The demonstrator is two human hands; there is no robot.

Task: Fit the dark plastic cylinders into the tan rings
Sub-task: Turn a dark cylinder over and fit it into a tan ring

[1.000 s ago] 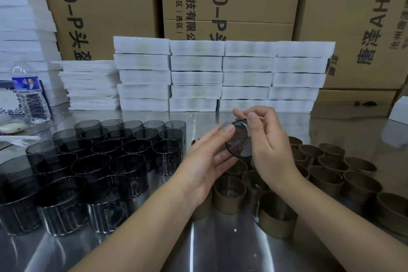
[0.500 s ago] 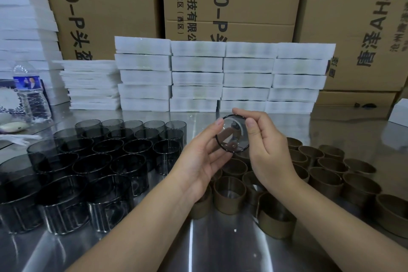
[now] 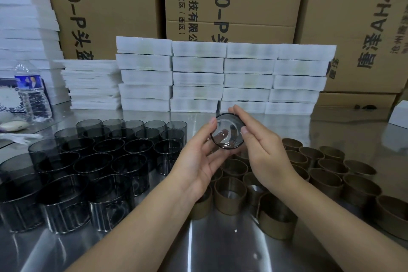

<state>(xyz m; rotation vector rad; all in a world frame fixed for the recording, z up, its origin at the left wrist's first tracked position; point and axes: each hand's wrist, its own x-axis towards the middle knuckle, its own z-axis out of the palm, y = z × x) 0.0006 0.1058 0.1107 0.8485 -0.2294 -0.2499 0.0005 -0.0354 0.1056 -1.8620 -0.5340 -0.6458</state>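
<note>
Left hand [image 3: 198, 168]: loosely curled, holds the left side of the dark cup [image 3: 227, 133].
Right hand [image 3: 262, 154]: pinches its right side.
Dark cup: in the air, tipped, above the tan rings [image 3: 320, 174].
More cups [image 3: 99, 161]: standing at left.

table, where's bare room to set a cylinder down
Bare steel on the table: the near strip in front of the dark cylinders and tan rings, and the far right patch between the rings and white foam stacks. Crowded: cylinders left, rings right.
</note>
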